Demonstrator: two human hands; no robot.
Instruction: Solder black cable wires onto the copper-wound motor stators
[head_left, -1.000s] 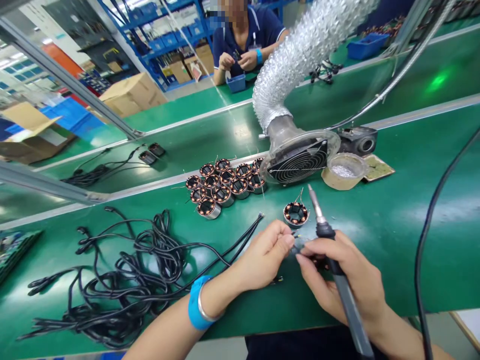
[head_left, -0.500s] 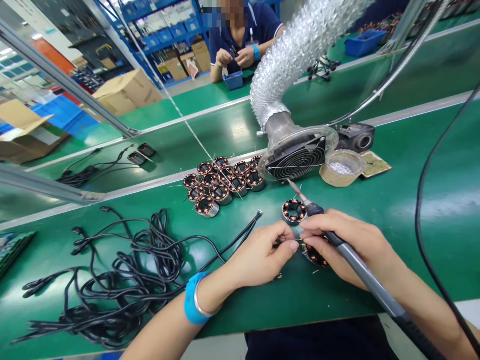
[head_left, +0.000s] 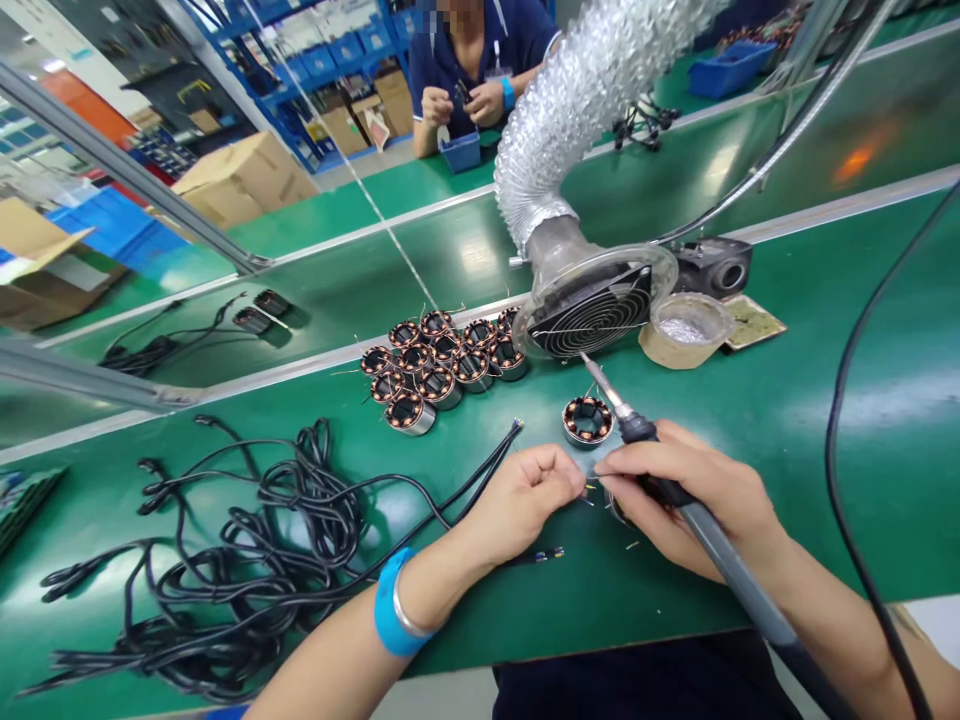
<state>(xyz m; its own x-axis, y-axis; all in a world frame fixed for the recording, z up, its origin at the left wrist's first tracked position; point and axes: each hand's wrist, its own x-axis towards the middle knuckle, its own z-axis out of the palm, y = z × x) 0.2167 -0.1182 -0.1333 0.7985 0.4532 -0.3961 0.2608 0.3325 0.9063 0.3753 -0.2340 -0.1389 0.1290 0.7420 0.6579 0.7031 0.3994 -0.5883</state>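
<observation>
My right hand (head_left: pixel 697 505) is wrapped round a soldering iron (head_left: pixel 716 560), its tip pointing up and away toward the fan guard. Thumb and forefinger of that hand also come together over a motor stator (head_left: pixel 615 503), which they mostly hide; any wire between them is too small to make out. My left hand (head_left: pixel 529 500) pinches a cable, with thin coloured wire ends (head_left: pixel 590 490) showing at its fingertips. Just beyond the hands another stator (head_left: pixel 587 437) with copper windings sits on the bench. A black cable end (head_left: pixel 544 555) with coloured tips lies under my left wrist.
Several stators (head_left: pixel 437 385) stand grouped at the back. Tangled black cables (head_left: pixel 255 545) cover the left side. A fume extractor (head_left: pixel 592 315) with a silver duct hangs ahead, beside a round tub (head_left: pixel 679 345). Opposite, a co-worker (head_left: pixel 480 60) handles a small part over a blue bin.
My left hand has drawn slightly left, opening a small gap from my right fingers. The near stator is more covered, and the cable end under my left wrist now shows more.
</observation>
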